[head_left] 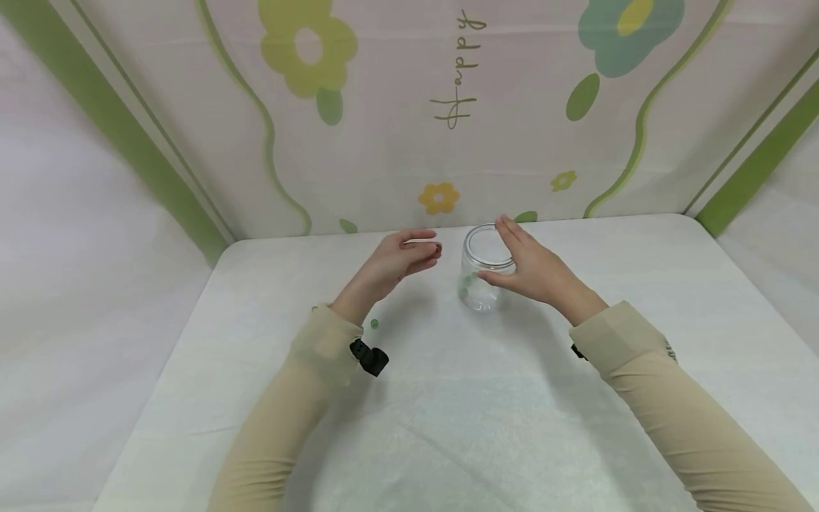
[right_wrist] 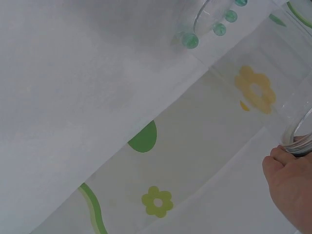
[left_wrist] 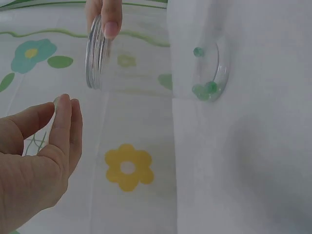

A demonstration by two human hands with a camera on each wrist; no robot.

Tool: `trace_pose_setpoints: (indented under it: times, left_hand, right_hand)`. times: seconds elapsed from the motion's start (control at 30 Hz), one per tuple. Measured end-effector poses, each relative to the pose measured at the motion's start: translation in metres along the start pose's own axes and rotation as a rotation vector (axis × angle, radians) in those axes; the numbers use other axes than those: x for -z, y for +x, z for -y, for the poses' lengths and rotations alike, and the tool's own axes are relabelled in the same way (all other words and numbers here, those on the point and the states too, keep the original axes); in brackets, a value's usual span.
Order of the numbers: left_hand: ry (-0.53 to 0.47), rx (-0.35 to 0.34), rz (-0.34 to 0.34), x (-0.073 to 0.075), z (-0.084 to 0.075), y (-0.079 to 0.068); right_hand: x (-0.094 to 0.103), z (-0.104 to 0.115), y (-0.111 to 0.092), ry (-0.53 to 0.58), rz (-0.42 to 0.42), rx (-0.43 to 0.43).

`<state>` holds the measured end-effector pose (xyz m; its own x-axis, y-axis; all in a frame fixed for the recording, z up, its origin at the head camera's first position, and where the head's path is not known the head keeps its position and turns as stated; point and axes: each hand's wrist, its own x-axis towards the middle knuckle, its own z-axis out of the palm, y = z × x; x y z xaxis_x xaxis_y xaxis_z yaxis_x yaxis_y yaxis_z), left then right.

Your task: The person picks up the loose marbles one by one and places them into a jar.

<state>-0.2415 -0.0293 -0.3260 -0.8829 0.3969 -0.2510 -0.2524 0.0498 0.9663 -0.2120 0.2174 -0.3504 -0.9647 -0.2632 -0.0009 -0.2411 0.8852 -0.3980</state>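
A clear jar [head_left: 481, 284] with a silver rim stands upright near the table's back edge. Several green marbles [left_wrist: 210, 87] lie at its bottom. My right hand [head_left: 534, 270] holds the jar by its rim, thumb on the near side and fingers across to the far side. To the left of the jar, my left hand [head_left: 404, 262] is level with its mouth, thumb and fingertips pinched together. Between those fingertips a sliver of a small greenish marble [left_wrist: 56, 101] shows in the left wrist view, mostly hidden by the fingers.
A loose green marble [head_left: 374, 323] lies on the white tablecloth [head_left: 448, 427] beside my left wrist, with another partly hidden by the sleeve. Behind the table hangs a flower-printed curtain [head_left: 384, 163]. White side walls [head_left: 77, 284] flank the table.
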Motion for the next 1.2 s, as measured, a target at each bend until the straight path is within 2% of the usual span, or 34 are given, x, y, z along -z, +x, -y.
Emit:
trace_pose_setpoints:
  times: [0.3,0.53,1.2]
  left_hand:
    - [-0.015,-0.028,0.012,-0.030,-0.003,0.008]
    - [-0.036,-0.045,-0.013,-0.047,-0.004,0.013]
    - [-0.034,-0.030,-0.068,-0.052,-0.002,0.019]
  right_hand:
    - [0.001,0.000,-0.001,0.003,0.000,-0.005]
    - [0.000,-0.002,-0.001,0.014,0.008,-0.015]
    - [0.000,-0.002,0.001,0.017,0.013,-0.015]
